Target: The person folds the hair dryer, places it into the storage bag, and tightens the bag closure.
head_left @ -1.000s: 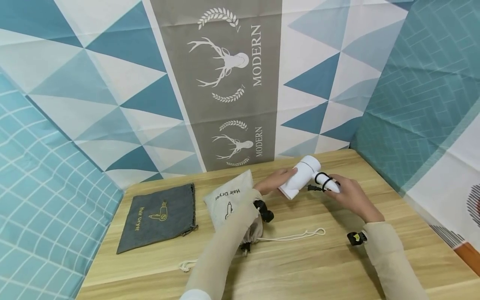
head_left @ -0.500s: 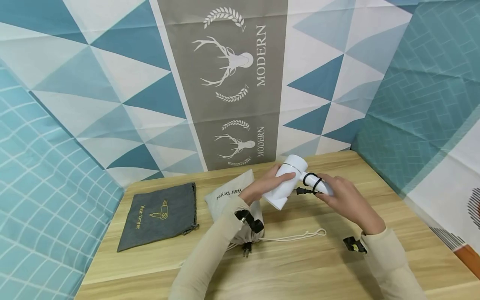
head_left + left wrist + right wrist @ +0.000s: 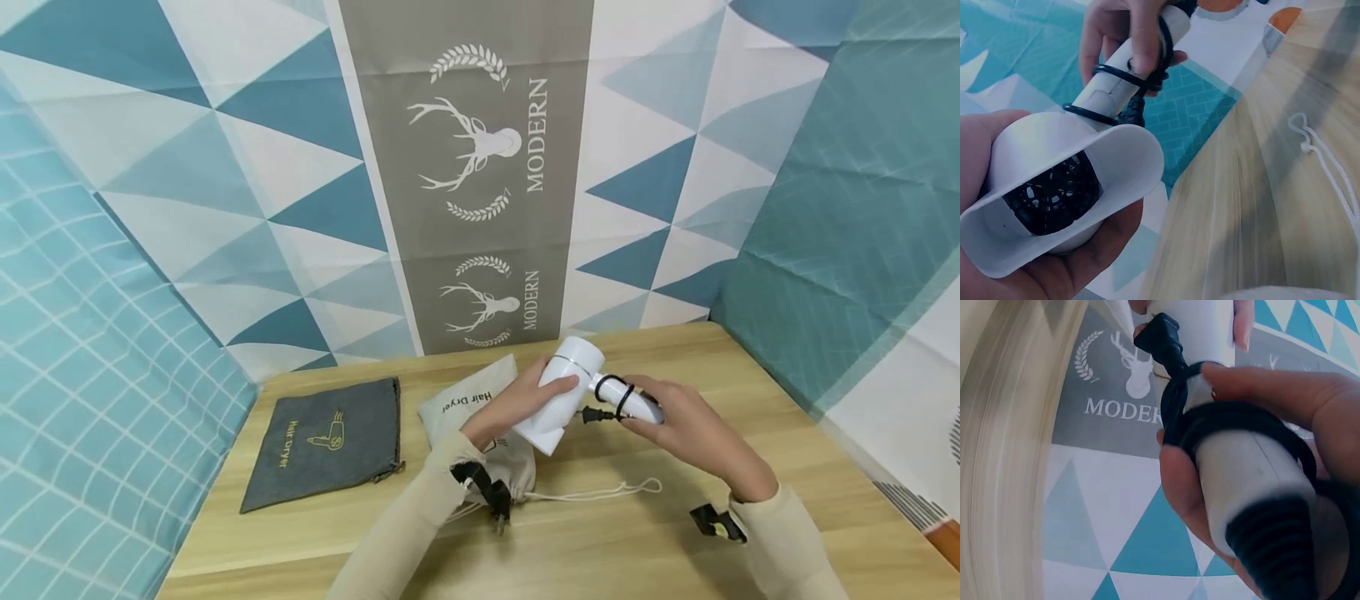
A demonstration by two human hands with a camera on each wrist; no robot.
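Both hands hold a white hair dryer (image 3: 557,404) above the table. My left hand (image 3: 517,403) grips its barrel; in the left wrist view the fingers wrap the barrel behind the wide flared nozzle (image 3: 1138,153), and a black grille (image 3: 1054,194) shows inside. My right hand (image 3: 693,432) grips the handle (image 3: 1250,469), which has its black cord (image 3: 1235,419) wound round it. A black plug (image 3: 1160,340) sticks out from the coils beside the barrel. Under my left forearm lies a light drawstring bag (image 3: 459,404) printed "Hair Dryer", partly covered by the hand and dryer.
A flat dark grey bag (image 3: 326,442) with a gold hair-dryer print lies at the left of the wooden table (image 3: 600,550). The light bag's white drawstring (image 3: 600,494) trails to the right. Patterned cloth walls stand behind and at both sides.
Both hands have carried the hair dryer leftward and nearer, toward the light bag. Its nozzle end has swung more toward me. The head view has shifted slightly.
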